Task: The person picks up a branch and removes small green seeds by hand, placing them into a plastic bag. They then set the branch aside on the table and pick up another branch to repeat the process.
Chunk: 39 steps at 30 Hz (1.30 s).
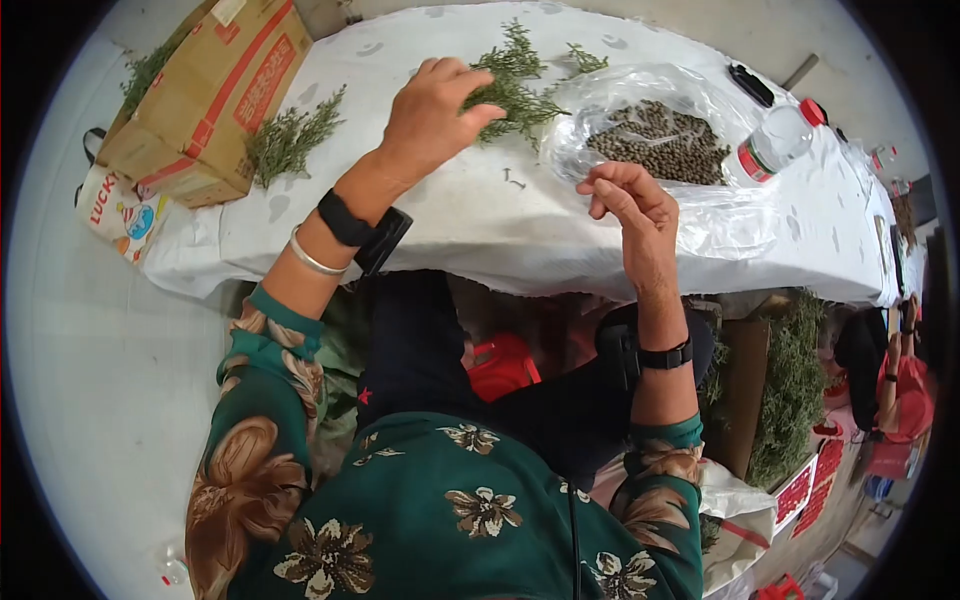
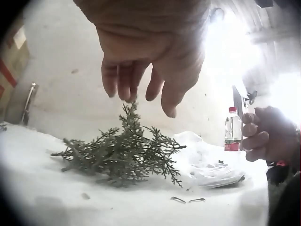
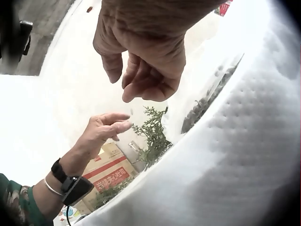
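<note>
The left hand (image 1: 430,112) hovers beside green leafy sprigs (image 1: 515,95), thumb and fingers apart and nothing seen in it. In the left wrist view that hand (image 2: 146,66) hangs above the sprigs (image 2: 124,155); whether a fingertip touches the top tip is unclear. The right hand (image 1: 640,215) is raised in front of a clear plastic bag (image 1: 570,120) with small brown round pieces (image 1: 660,140) in it. From the right wrist, this hand (image 3: 143,61) shows loosely bent fingers, the thumb apart, with nothing visible between them.
A cardboard box (image 1: 215,100) stands at the table's left, another sprig (image 1: 295,135) beside it. Two small stem bits (image 1: 513,178) lie on the white cloth (image 1: 420,235). At the right are a red-capped bottle (image 1: 780,145) and a black object (image 1: 751,86).
</note>
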{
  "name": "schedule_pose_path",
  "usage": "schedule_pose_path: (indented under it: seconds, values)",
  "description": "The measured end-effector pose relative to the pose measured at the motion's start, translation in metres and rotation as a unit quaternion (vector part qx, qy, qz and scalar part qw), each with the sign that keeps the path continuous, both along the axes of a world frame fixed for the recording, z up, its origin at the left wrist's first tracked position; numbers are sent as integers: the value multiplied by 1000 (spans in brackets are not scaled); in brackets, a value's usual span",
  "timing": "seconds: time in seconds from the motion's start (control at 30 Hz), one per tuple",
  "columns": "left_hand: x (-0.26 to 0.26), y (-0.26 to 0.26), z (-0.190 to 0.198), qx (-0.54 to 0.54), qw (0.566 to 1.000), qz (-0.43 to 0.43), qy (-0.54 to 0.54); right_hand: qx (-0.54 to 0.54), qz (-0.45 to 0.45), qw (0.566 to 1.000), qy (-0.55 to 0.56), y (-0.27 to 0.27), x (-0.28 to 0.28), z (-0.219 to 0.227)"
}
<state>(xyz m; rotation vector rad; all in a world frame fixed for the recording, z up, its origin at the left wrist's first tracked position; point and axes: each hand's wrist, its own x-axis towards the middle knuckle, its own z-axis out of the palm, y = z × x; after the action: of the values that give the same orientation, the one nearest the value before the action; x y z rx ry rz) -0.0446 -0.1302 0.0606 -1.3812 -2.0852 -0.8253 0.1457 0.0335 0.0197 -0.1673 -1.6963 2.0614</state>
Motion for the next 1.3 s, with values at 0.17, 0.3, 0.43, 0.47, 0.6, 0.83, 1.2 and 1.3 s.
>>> schedule_pose_path:
  seconds: [0.17, 0.3, 0.43, 0.47, 0.6, 0.83, 1.2, 1.3]
  values:
    - [4, 37, -2, -80, 972, 50, 216, 16, 3, 1000, 14, 2, 6, 9]
    - [-9, 36, -18, -252, 967, 33, -3, 45, -27, 998, 16, 6, 6, 9]
    - [10, 30, -11, -112, 989, -22, 90, 204, -154, 966, 38, 8, 1, 11]
    - [16, 29, -10, -115, 989, -25, 88, 202, -156, 966, 34, 7, -2, 10]
    - [31, 26, -9, -63, 990, -78, 104, 346, -238, 904, 80, 2, -21, 2]
    - [34, 21, -14, -29, 995, -69, 73, 382, -204, 897, 84, -4, -46, -19]
    - [-4, -3, -33, -75, 994, 71, 43, 148, -221, 963, 44, 41, -26, -1]
    - [10, -5, -17, -3, 997, 61, 41, 28, -187, 980, 55, 43, -20, 1]
